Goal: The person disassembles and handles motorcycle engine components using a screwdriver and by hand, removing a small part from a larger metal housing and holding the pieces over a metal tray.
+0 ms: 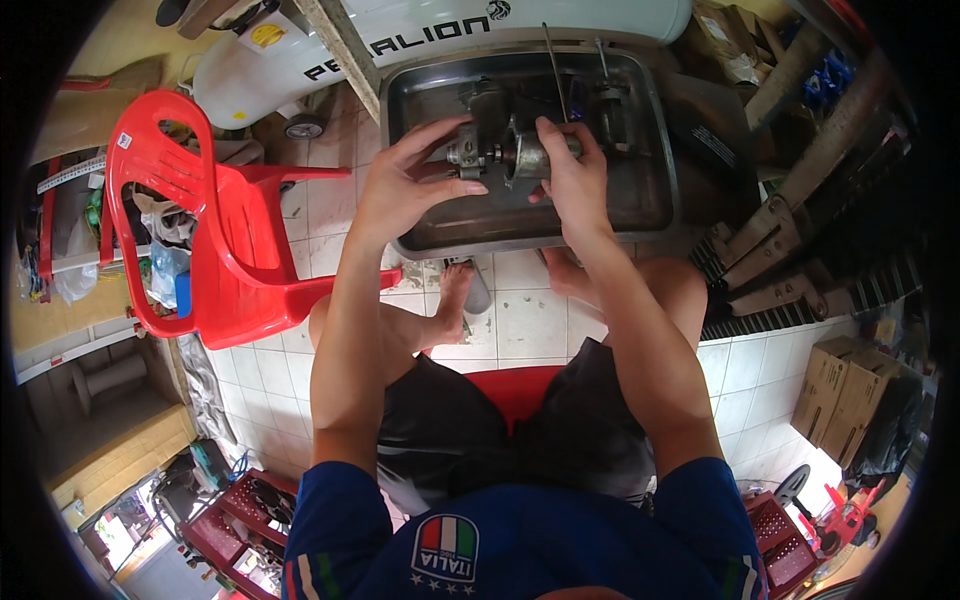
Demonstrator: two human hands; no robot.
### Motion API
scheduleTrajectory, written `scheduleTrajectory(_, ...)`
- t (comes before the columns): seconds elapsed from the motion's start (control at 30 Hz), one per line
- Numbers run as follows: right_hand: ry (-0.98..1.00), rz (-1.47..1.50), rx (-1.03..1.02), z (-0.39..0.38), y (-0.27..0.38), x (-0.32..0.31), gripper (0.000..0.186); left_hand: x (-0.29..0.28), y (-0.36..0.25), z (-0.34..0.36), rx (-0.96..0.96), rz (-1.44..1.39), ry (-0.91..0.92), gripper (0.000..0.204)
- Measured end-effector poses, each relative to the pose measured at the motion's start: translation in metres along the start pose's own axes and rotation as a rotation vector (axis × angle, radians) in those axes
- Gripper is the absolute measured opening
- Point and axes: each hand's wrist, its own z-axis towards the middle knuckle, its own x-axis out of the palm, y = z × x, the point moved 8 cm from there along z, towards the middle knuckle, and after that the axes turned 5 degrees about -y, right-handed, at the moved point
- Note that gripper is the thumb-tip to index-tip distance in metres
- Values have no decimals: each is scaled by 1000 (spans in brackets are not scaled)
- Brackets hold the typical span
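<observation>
Over a dark metal tray (640, 205), both of my hands are at a greasy metal assembly with a shaft along its middle, like a small motor. My left hand (400, 185) curves its thumb and fingers round the metal end piece (467, 153) on the left. My right hand (580, 185) is closed on the cylindrical metal housing (530, 157), thumb along its top. A short shaft shows between the two parts, and palm and fingers hide some of the housing.
Other dark metal parts (612, 105) and a thin rod (553, 70) stand in the tray's far side. A red plastic chair (230, 240) is on the left. Behind the tray lies a white tank (290, 70). Cardboard boxes (845, 395) sit at right on white tiles (515, 320).
</observation>
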Motion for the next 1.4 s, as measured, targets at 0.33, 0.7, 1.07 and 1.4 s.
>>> scheduleTrajectory(0.33,1,69,-48,-3,1,1,45,3,-6,-1,47,137,5,72)
scheduleTrajectory(0.7,80,13,-45,-6,5,10,47,3,-4,-1,54,59,2,68)
scheduleTrajectory(1.07,77,62,43,-9,-8,14,47,1,7,1,-40,110,14,68)
scheduleTrajectory(1.4,33,26,-206,-17,14,14,41,2,7,-1,-186,96,-95,58)
